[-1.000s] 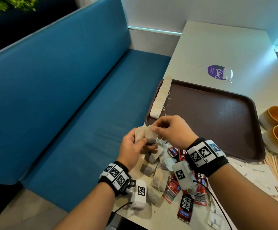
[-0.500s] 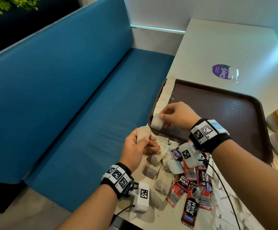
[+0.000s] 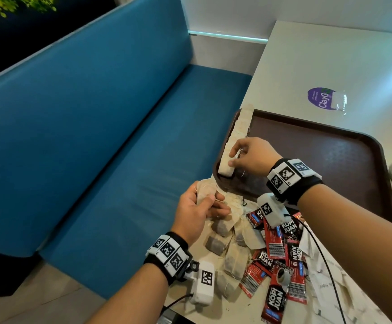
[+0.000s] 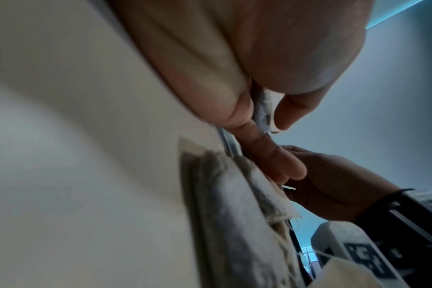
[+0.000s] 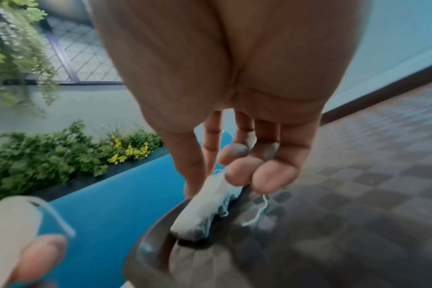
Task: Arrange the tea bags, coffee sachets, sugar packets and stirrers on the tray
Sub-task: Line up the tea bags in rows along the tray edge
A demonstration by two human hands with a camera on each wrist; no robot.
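The right hand [image 3: 252, 157] pinches a tea bag [image 3: 227, 165] at the near end of a row of tea bags [image 3: 239, 127] along the brown tray's [image 3: 344, 160] 9 o'clock rim. The left hand [image 3: 197, 209] grips more tea bags [image 3: 205, 190] off the tray's near corner. At 6 o'clock, loose tea bags [image 3: 232, 263], red coffee sachets [image 3: 275, 244] and white sugar packets [image 3: 326, 274] crowd the pale surface [image 3: 330, 54]. A blue bench seat [image 3: 96, 136] runs at 9 o'clock; a purple sticker [image 3: 320, 99] lies at 12 o'clock.
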